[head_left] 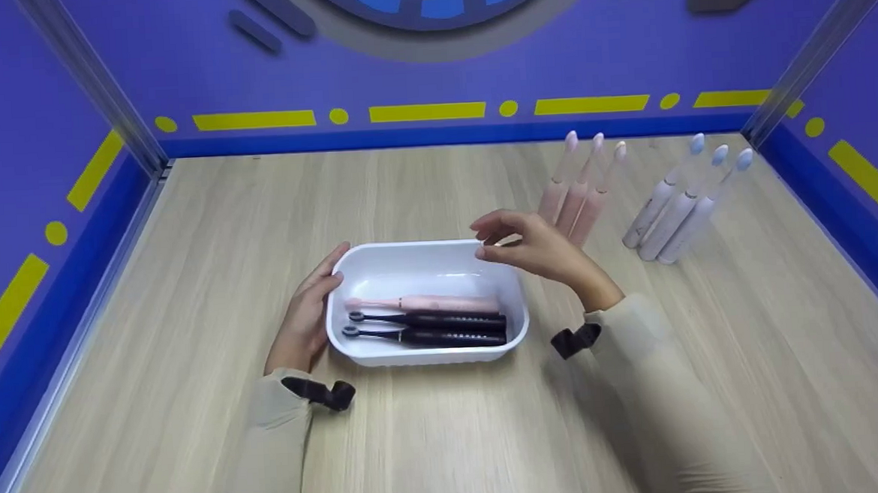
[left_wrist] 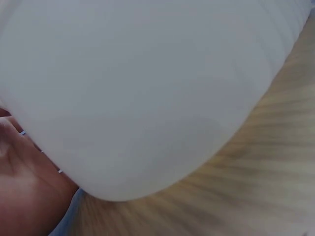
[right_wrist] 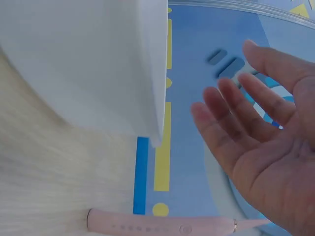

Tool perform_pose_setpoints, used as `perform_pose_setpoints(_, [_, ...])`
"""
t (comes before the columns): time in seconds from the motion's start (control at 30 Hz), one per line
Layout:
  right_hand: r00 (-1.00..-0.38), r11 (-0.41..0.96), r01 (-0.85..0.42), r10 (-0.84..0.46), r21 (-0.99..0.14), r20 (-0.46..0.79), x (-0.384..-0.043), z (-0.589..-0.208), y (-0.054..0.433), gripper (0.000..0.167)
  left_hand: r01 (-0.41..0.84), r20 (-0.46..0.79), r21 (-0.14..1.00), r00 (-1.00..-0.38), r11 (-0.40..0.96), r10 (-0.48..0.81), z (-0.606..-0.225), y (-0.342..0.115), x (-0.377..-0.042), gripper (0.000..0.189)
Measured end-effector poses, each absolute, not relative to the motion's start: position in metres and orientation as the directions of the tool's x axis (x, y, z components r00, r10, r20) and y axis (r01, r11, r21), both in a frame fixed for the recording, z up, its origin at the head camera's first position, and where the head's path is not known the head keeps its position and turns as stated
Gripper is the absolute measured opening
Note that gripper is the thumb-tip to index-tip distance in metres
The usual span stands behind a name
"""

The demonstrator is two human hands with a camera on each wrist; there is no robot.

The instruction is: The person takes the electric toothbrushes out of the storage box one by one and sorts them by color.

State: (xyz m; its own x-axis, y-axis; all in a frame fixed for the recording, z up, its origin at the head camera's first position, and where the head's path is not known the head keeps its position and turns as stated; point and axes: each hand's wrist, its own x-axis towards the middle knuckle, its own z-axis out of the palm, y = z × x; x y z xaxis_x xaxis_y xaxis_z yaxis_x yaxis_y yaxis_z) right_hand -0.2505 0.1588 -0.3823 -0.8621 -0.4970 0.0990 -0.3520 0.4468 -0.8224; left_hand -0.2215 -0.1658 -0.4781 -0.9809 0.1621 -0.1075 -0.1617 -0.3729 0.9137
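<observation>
A white plastic bin (head_left: 430, 357) stands on the table, holding a pink electric toothbrush (head_left: 449, 304) and two black electric toothbrushes (head_left: 459, 337) laid side by side, heads to the left. My left hand (head_left: 303, 314) grips the bin's left end, thumb at the rim; in the left wrist view the palm (left_wrist: 29, 182) lies beside the outer wall (left_wrist: 138, 98). Over the bin's far right corner is my right hand (head_left: 533, 249), fingers loosely bent and holding nothing. The right wrist view shows that hand (right_wrist: 266, 128) with fingers spread apart, clear of the bin wall (right_wrist: 98, 59).
Behind the right hand, three pink toothbrushes (head_left: 576, 202) stand upright in a row. Farther right stand three white toothbrushes (head_left: 667, 223) with blue heads. Blue panels (head_left: 430, 81) with yellow marks enclose the wooden table (head_left: 220, 228) at the back and sides.
</observation>
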Motion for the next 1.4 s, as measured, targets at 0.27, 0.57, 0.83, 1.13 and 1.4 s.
perform_pose_setpoints(0.27, [-0.787, 0.507, -0.419, -0.616, -0.754, 0.023, -0.26, -0.379, 0.145, 0.037, -0.16, -0.106, 0.912, -0.982, -0.379, 0.158, -0.478, -0.166, -0.222, 0.05])
perform_pose_setpoints(0.57, [-0.724, 0.542, -0.386, -0.68, -0.746, -0.119, -0.267, -0.373, 0.128, 0.041, -0.155, -0.102, 0.917, -0.982, -0.368, 0.159, -0.479, -0.166, -0.223, 0.05])
perform_pose_setpoints(0.83, [-0.65, 0.596, -0.39, -0.718, -0.702, -0.248, -0.274, -0.375, 0.11, 0.043, -0.149, -0.099, 0.921, -0.983, -0.36, 0.153, -0.478, -0.167, -0.222, 0.05])
perform_pose_setpoints(1.13, [-0.608, 0.6, -0.403, -0.74, -0.691, -0.288, -0.277, -0.383, 0.094, 0.041, -0.162, -0.115, 0.917, -0.982, -0.365, 0.147, -0.477, -0.165, -0.222, 0.05])
perform_pose_setpoints(1.4, [-0.572, 0.626, -0.431, -0.747, -0.651, -0.34, -0.28, -0.391, 0.082, 0.042, -0.151, -0.101, 0.906, -0.984, -0.395, 0.144, -0.477, -0.164, -0.221, 0.05])
